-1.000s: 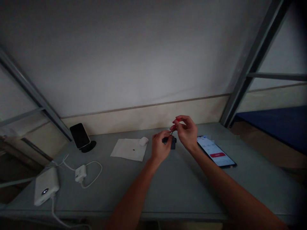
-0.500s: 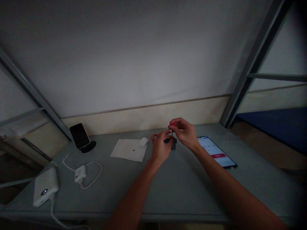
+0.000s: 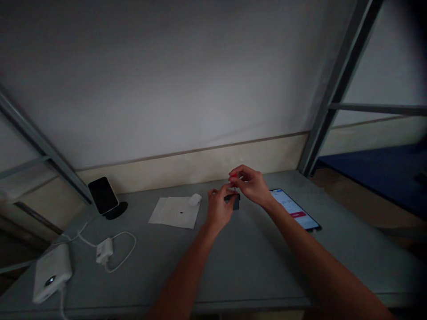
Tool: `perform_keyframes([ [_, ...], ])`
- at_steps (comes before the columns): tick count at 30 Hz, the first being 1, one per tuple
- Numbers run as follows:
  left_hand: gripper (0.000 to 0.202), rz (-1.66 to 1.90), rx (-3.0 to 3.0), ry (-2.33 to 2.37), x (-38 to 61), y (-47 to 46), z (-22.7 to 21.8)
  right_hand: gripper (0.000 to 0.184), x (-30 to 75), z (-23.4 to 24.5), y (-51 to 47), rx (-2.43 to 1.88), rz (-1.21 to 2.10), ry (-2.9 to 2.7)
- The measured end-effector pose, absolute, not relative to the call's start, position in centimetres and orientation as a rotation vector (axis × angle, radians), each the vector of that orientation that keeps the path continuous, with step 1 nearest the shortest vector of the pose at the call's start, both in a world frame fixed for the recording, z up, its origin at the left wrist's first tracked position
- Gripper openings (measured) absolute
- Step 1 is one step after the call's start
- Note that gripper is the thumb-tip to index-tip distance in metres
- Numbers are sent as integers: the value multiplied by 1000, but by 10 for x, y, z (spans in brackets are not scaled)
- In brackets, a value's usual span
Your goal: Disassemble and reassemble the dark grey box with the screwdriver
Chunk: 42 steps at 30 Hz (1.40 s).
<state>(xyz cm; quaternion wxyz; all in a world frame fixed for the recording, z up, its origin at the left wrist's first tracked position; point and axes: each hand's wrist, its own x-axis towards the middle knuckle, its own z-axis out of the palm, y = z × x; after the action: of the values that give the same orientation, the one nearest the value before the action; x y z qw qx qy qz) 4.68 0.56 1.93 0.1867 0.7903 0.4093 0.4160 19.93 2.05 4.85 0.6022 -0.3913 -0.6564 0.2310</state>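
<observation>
My left hand (image 3: 218,206) pinches a small dark block (image 3: 235,202) and steadies it on the grey table (image 3: 253,262). My right hand (image 3: 251,184) is closed around a small red-handled tool (image 3: 234,177), held upright with its thin tip down on the block. Both hands meet near the table's back middle.
A white paper sheet (image 3: 173,212) with a tiny dark speck and a small white lump (image 3: 195,199) lie left of the hands. A lit phone (image 3: 293,209) lies to the right. A dark phone on a stand (image 3: 104,197), a white charger with cable (image 3: 105,250) and a white power bank (image 3: 50,278) sit at left.
My right hand has lowered and shifted left, bringing the red tool upright onto the block. The view has swung slightly right and down.
</observation>
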Motion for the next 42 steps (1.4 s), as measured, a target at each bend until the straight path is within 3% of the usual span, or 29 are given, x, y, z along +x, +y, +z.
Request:
perform_keyframes([
  [11, 37, 1162, 2281, 1132, 44, 6, 20, 21, 215, 60, 17, -787, 894, -1551],
  [16, 26, 1204, 2303, 1179, 45, 6, 19, 26, 213, 59, 18, -872, 768, -1527],
  [22, 16, 1208, 2322, 1187, 44, 7, 17, 18, 211, 62, 16, -904, 412, -1755],
  [30, 25, 1220, 2309, 1151, 44, 6, 19, 30, 207, 55, 17, -885, 550, -1697],
  [35, 29, 1187, 2319, 1163, 44, 5, 20, 20, 206, 54, 18, -863, 373, -1678],
  [39, 30, 1221, 2326, 1155, 44, 6, 17, 31, 204, 58, 14, -781, 403, -1756],
  [42, 28, 1219, 2337, 1155, 44, 6, 16, 28, 201, 57, 15, -796, 407, -1718],
])
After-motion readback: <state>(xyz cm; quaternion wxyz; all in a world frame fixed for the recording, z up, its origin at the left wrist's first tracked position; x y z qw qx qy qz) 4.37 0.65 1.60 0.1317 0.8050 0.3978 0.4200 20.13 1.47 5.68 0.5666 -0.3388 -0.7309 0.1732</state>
